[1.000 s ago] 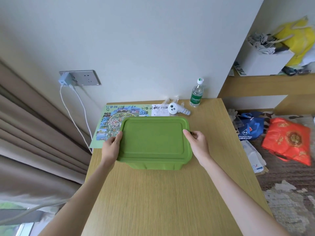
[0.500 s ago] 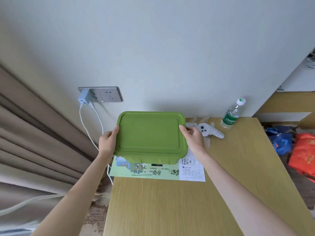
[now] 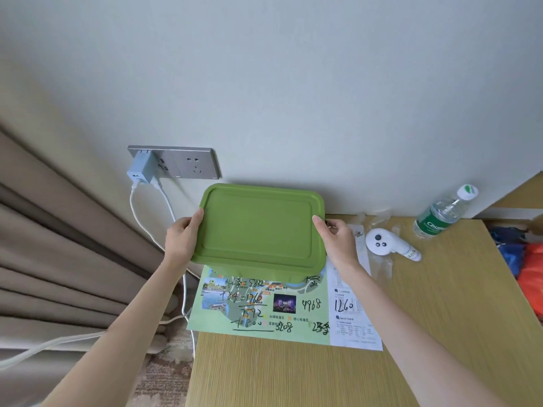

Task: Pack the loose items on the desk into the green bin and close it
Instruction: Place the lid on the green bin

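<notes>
Green plastic in both hands: gripping the green bin [image 3: 264,272] by its short ends, with the left hand [image 3: 182,239] clasping one edge of the lid [image 3: 258,227] and the right hand [image 3: 338,242] clasping the other. Holding it, apparently, raised clear of the wood, over the far left corner of the desk [image 3: 293,377], close against the wall and above the top edge of a scribbled-on map leaflet [image 3: 258,306]. Leaving outside it the loose things to the right: a printed sheet [image 3: 355,321] beside the map, a white controller [image 3: 388,245] just past the right hand, clear wrappers [image 3: 380,217] by the wall, a water bottle [image 3: 440,214] further along. Hiding its contents under the fitted lid, so impossible to gauge the packing. Risking, on this showing, treating the job as finished with items lying out on the desk. Risking as well a drop: bearing the whole weight by the lid's rim, and, with a lid not pressed home, parting it from the tub over the desk's edge. Courting a snag by swinging left toward the white cables [image 3: 132,205] trailing from the charger [image 3: 141,171] in the wall socket [image 3: 191,163].
</notes>
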`<state>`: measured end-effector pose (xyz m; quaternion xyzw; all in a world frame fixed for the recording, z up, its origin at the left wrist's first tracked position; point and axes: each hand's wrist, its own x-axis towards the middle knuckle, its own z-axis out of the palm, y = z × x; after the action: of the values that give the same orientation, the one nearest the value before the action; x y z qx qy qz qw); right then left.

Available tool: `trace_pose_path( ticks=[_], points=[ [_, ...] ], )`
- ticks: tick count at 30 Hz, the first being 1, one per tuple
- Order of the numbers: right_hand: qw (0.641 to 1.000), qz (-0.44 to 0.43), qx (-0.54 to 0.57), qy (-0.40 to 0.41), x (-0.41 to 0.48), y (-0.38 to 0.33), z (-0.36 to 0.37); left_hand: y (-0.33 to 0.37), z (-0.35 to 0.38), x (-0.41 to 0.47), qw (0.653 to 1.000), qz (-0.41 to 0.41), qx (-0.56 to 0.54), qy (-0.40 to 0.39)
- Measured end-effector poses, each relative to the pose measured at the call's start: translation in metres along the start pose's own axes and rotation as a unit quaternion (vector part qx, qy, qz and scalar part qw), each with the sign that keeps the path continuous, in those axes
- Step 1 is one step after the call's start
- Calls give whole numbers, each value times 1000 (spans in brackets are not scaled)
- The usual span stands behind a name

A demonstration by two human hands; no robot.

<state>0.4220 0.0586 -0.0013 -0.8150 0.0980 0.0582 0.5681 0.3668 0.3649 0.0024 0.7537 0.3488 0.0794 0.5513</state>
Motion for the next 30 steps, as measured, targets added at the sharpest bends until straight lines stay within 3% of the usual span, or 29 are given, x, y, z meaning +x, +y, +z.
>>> trace_pose_path(
  ticks=[19,24,28,30],
  points=[
    [998,-47,-48,-21,41,-9,-8,7,20,8,999,18,32,23],
    [991,-47,-126,-18,39,-15,-9,16,18,5,997,8,77,21],
    [975,-84,-208,5,29,-35,-16,40,12,-9,996,13,79,43],
    [972,-132,-191,21,17,-57,-23,67,9,-23,995,62,61,57]
  ],
)
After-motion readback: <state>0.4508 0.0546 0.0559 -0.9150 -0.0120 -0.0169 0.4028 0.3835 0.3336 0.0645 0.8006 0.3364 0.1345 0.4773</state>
